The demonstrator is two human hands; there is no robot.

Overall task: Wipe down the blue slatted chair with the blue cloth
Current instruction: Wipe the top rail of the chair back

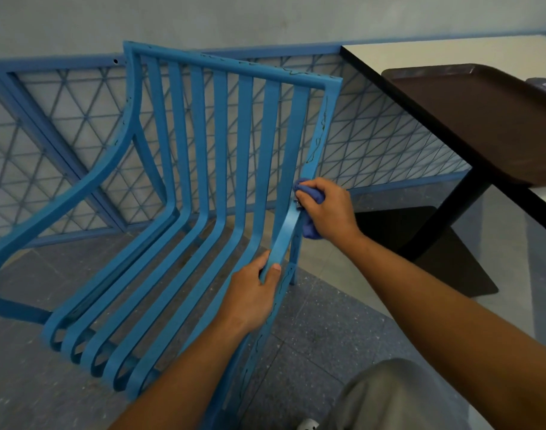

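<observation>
Blue slatted metal chair [184,187] beside the white desk [451,54]: left hand [253,293] grips its armrest, apparently as a brace, while right hand [327,209] presses the bunched blue cloth [312,229] against the side frame.

Open gaps run between the chair [200,169] slats, wide enough for fingers. A lattice fence [63,141] stands close behind the backrest, and a table [451,54] crowds the right side
</observation>
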